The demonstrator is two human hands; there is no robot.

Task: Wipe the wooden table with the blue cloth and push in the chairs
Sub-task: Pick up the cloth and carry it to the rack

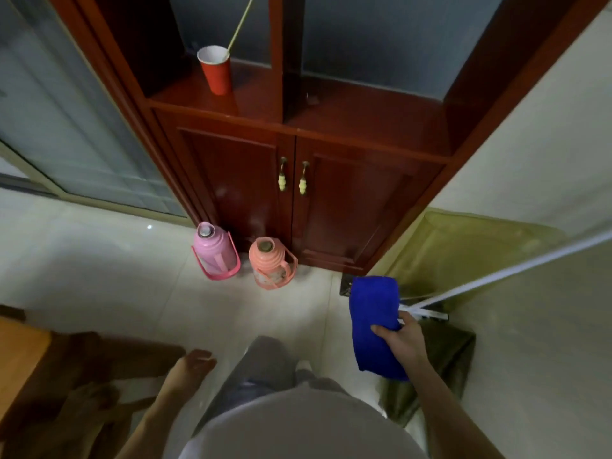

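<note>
Observer: Table corner (18, 352), orange wood, sits at the far left edge. The dark brown shape just beside it is too blurred to name. Note your left hand.

Recorder: Your left hand (193, 364) hangs low over the pale floor (99, 266). Its fingers are relaxed and hold nothing; the outline is blurred.

Observer: Ahead of you?

Recorder: The pink flask (215, 255) and the salmon flask (270, 268) stand upright on the floor, near each other, at the foot of the red-brown cabinet (347, 200). The red cup (217, 72), with a thin stick leaning in it, stands on the cabinet's left open shelf.

Observer: Cloth?

Recorder: The blue cloth (374, 319) hangs folded from your right hand (404, 341), well apart from the table. Your thumb pinches its front; the other fingers are hidden behind it. The white pole (513, 268) slants from beside that hand up to the right. The olive rag (443, 362) lies on the floor below.
</note>
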